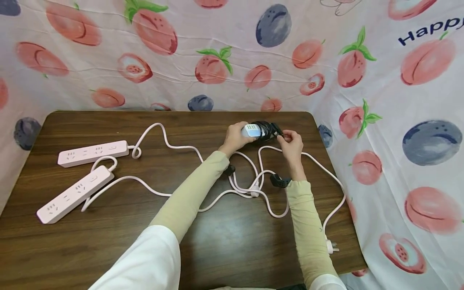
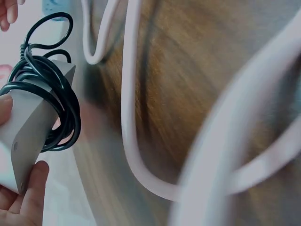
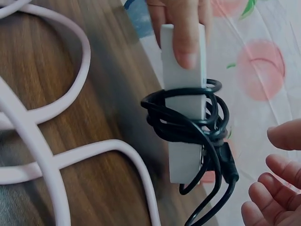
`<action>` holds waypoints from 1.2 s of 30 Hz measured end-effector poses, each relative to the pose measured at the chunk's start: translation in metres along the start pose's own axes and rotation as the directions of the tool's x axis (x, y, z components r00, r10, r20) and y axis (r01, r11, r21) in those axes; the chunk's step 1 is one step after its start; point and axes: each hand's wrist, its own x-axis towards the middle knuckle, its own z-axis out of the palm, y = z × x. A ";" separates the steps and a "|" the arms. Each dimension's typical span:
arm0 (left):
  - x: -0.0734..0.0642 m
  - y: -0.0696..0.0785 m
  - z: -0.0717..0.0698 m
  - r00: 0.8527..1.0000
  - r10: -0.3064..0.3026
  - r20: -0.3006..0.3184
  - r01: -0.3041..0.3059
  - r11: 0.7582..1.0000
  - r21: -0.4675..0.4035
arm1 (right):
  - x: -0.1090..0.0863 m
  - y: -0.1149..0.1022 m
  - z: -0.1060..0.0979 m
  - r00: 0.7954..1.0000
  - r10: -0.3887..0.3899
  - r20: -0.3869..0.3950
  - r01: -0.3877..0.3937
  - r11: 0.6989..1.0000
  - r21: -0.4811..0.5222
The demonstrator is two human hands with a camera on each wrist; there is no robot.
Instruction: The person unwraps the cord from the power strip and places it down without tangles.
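Observation:
My left hand point(image 1: 235, 138) grips one end of a small white power strip point(image 3: 183, 165), with the thumb flat on its side in the right wrist view. Several loops of black cord point(image 3: 181, 125) are wound round the strip's middle. A black plug or connector point(image 3: 228, 162) hangs beside the loops, and a loose stretch of cord runs off below it. Close to the cord end is my right hand point(image 1: 292, 147). In the right wrist view its fingers point(image 3: 265, 193) are loosely bent, apart from the cord, with nothing between them. The strip is held above the table's far right part.
Two white power strips point(image 1: 96, 153) point(image 1: 76, 195) lie at the table's left. Their white cords point(image 1: 177, 147) cross the middle in loose loops beneath my forearms. A white plug point(image 1: 330, 246) lies near the right edge. Fruit-printed cloth point(image 1: 232, 94) hangs behind and right of the wooden table point(image 1: 127, 237).

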 end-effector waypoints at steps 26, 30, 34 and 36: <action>-0.082 0.007 -0.103 0.972 -0.083 -0.220 -0.022 0.900 -0.436 | -0.041 -0.077 0.000 0.940 -0.339 -0.035 0.336 0.905 0.261; -0.096 0.013 -0.120 0.966 -0.082 -0.244 -0.037 0.893 -0.448 | -0.060 -0.107 -0.006 0.911 -0.412 -0.023 0.400 0.867 0.298; -0.112 0.025 -0.138 0.963 -0.075 -0.260 -0.050 0.895 -0.444 | -0.075 -0.130 -0.009 0.882 -0.471 -0.011 0.451 0.838 0.307; -0.119 0.030 -0.146 0.963 -0.085 -0.256 -0.044 0.886 -0.461 | -0.079 -0.137 -0.008 0.871 -0.491 -0.004 0.466 0.825 0.319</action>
